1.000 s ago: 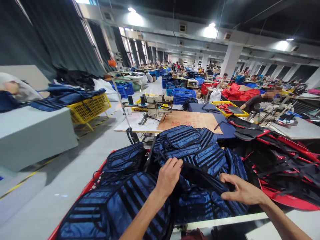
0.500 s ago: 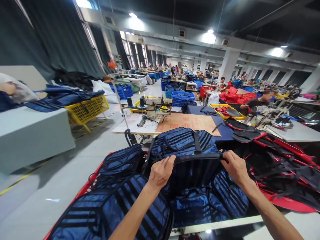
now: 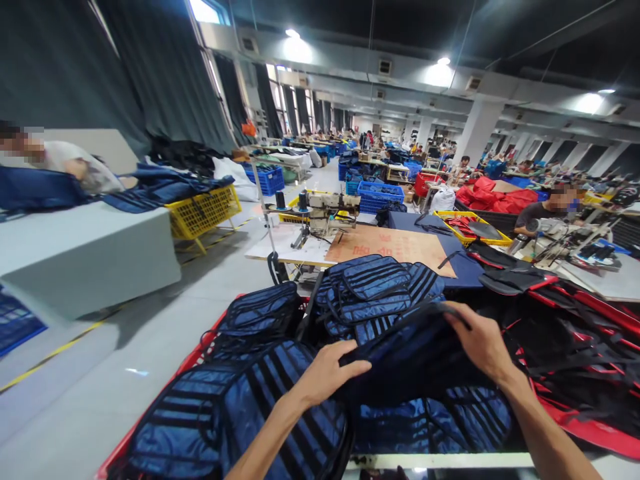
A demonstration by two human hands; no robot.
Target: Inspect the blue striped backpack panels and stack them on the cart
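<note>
Your left hand (image 3: 327, 375) and right hand (image 3: 481, 341) pinch the black-bound upper edge of a navy panel (image 3: 415, 357), fingers curled over it. The panel lies atop the striped blue pile (image 3: 373, 293). Open floor (image 3: 125, 340) lies left; red-trimmed pieces (image 3: 575, 333) crowd the right.

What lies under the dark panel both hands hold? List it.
Under the panel held by the left hand and right hand: striped blue bag pieces. Anything deeper is covered.

The hall is bright under round ceiling lamps (image 3: 439, 61) that glare white, daylight enters through the high window (image 3: 203, 10), while the wide lens bends the edges and the far workstations stay soft and unclear.
</note>
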